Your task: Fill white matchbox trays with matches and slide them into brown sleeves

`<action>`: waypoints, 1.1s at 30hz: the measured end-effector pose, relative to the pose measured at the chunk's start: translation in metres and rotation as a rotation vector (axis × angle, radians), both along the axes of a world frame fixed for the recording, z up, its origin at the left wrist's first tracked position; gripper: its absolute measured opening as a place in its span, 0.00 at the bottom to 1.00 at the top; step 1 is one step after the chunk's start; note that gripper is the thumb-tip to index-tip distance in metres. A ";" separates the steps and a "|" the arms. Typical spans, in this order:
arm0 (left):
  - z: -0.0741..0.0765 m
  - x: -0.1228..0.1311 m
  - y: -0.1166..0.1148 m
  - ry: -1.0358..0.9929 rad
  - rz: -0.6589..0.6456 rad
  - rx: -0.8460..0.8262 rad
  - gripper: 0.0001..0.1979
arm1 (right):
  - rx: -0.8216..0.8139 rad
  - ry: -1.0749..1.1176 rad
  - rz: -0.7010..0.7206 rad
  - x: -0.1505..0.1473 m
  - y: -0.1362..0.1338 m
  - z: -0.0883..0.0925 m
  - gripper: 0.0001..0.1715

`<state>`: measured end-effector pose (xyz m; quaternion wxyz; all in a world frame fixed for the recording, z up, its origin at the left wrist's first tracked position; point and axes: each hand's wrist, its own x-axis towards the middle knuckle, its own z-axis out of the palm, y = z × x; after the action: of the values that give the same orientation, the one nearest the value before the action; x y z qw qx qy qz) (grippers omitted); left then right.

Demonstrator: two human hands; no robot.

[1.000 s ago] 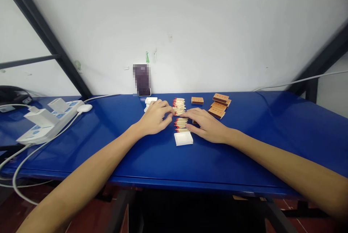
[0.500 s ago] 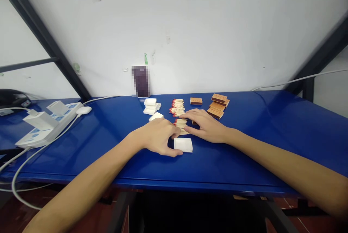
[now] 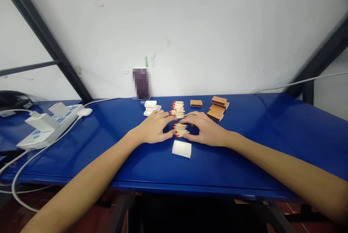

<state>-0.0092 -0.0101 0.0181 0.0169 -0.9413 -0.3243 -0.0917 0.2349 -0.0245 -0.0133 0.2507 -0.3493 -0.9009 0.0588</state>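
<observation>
A small pile of red-headed matches (image 3: 180, 130) lies on the blue table between my two hands. My left hand (image 3: 153, 127) is at the red-head side, thumb and forefinger apart, fingertips at the pile's edge. On the bare-stick side rests my right hand (image 3: 208, 128), its thumb and fingers also spread around the pile. Just beyond is a larger heap of matches (image 3: 178, 109). Nearest me sits a white matchbox tray (image 3: 182, 148), untouched by either hand. Part of a brown matchbox (image 3: 194, 125) shows behind my right hand, which mostly hides it.
Several white trays (image 3: 151, 106) are stacked behind my left hand. One brown matchbox (image 3: 196, 103) lies at the back, with a pile of matchboxes (image 3: 217, 109) to its right. A power strip (image 3: 51, 126) with cables occupies the left. A phone-like object (image 3: 141, 84) leans on the wall.
My left hand has left the white tray and moved up to the red-head side of the near matches. The tray is slightly turned. My right hand has stayed almost in place.
</observation>
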 end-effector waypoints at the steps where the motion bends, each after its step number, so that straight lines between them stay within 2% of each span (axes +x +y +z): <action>1: -0.001 0.001 -0.001 0.000 0.002 0.007 0.25 | -0.001 0.000 0.004 0.000 0.000 0.000 0.24; 10: -0.007 0.008 0.000 -0.027 -0.009 -0.058 0.31 | 0.005 0.021 0.014 -0.001 0.001 -0.001 0.15; 18: -0.005 0.013 0.001 -0.077 0.000 -0.161 0.15 | 0.030 0.033 0.016 -0.003 0.003 -0.002 0.14; 26: -0.004 0.015 0.001 -0.130 -0.031 -0.179 0.13 | 0.038 0.035 0.044 -0.004 0.005 -0.004 0.12; 33: -0.010 0.014 0.006 -0.203 -0.043 -0.212 0.10 | 0.017 0.002 0.037 -0.006 0.000 -0.001 0.12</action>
<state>0.0051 -0.0043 0.0083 -0.1177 -0.9304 -0.3119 -0.1522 0.2288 -0.0242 -0.0139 0.2532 -0.3304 -0.9075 0.0562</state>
